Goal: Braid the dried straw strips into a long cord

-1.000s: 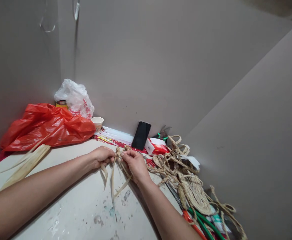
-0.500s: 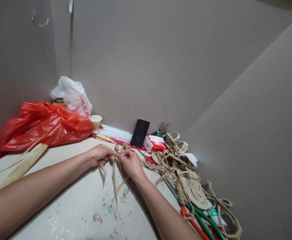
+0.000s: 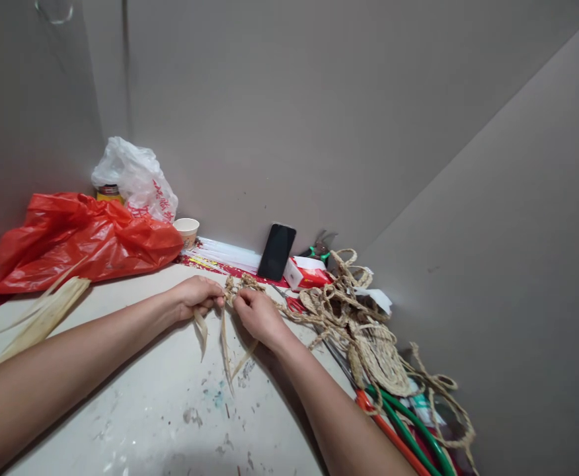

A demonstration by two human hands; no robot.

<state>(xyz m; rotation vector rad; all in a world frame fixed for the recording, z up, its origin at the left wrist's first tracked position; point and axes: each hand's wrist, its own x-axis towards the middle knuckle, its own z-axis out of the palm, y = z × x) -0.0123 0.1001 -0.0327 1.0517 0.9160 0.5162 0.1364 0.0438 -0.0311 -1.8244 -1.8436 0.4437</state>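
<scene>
Over the middle of the table, my left hand (image 3: 199, 297) pinches a dry tan plant-fibre strip, whose loose end (image 3: 201, 330) hangs below the fingers. Close beside it, my right hand (image 3: 258, 316) is closed on another strip of the same fibre, with an end (image 3: 244, 357) showing under the palm. Between the hands a third strip (image 3: 227, 350) dangles toward the tabletop. The strips meet at the end of a braided fibre rope (image 3: 250, 282), which runs behind my right hand toward a tangled pile of braid (image 3: 363, 337) on the right.
Flat dry strips (image 3: 46, 320) lie at the left, by a red plastic bag (image 3: 91, 241). A paper cup (image 3: 187, 231), a leaning phone (image 3: 276, 252), a red-and-white box (image 3: 309, 272) and pliers (image 3: 322, 246) line the wall. Orange (image 3: 393, 439) and green handles (image 3: 413, 430) lie at the right.
The camera view has shifted slightly, so the scene sits a little higher and further left. Both hands keep their pinch on the fibre strips, barely moving relative to the table.
</scene>
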